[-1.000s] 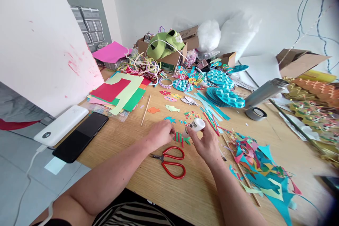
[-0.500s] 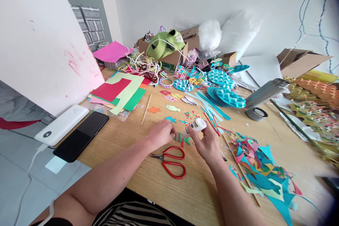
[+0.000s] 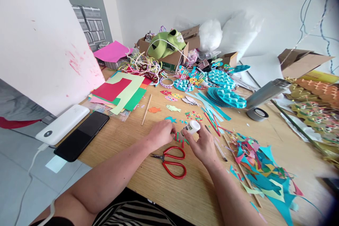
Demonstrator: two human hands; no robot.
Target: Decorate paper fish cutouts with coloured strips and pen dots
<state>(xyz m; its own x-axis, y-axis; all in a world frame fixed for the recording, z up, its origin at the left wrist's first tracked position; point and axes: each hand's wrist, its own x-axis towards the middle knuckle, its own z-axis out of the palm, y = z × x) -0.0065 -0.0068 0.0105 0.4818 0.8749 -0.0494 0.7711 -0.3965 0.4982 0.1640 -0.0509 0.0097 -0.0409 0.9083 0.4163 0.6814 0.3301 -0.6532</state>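
Right hand (image 3: 202,144) grips the glue bottle (image 3: 191,127), light, rigid, best held mid-body, tipped onto the flimsy paper fish (image 3: 181,137) pinned to the tabletop (image 3: 127,141) by left hand (image 3: 160,134) fingertips.

We are reaching both bare forearms up from the lower edge of the frame toward its centre, the two converging there. Our left hand (image 3: 162,135) is lying palm down with its fingers curled and pinching, while our right hand (image 3: 202,145) is curling its fingers closed just to its right.
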